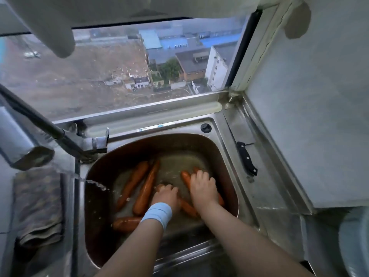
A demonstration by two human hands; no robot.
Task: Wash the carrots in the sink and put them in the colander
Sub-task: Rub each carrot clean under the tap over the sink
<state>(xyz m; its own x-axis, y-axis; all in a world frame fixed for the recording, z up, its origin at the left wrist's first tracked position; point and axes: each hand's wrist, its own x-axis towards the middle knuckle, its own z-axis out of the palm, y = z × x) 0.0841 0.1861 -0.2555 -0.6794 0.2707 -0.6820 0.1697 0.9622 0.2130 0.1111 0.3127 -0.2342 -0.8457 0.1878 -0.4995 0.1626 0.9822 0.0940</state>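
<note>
Mid-wash: in the rounded steel sink (217,154), left hand (166,194) and right hand (202,186), apart, each grip one of the long orange carrots (146,186) underwater; the rest lie left of them; no colander in view, so none looks transferred yet

Head view, close, looking down into sink (235,156).

Carrots (146,186): several, whole, orange, wet; lying flat in shallow water. Sink (179,126): stainless steel, rounded basin, holding them.
</note>
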